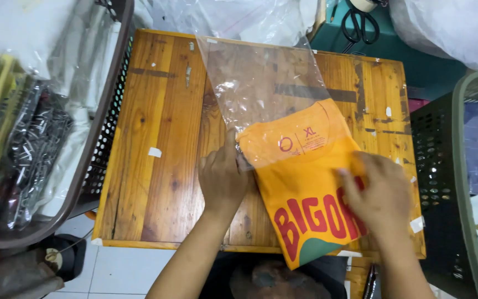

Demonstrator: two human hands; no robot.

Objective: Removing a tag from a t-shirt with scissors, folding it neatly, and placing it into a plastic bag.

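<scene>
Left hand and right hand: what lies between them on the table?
In the head view, the folded orange shirt lies between the left hand and right hand, its collar end inside the clear plastic bag.

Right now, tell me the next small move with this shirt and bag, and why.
Probably push the shirt further into the bag with the right hand while the left hand pins the bag's mouth. Only the collar end is under the clear plastic; the printed lower half lies outside, hanging over the table edge, and most of the bag beyond it looks empty.
</scene>
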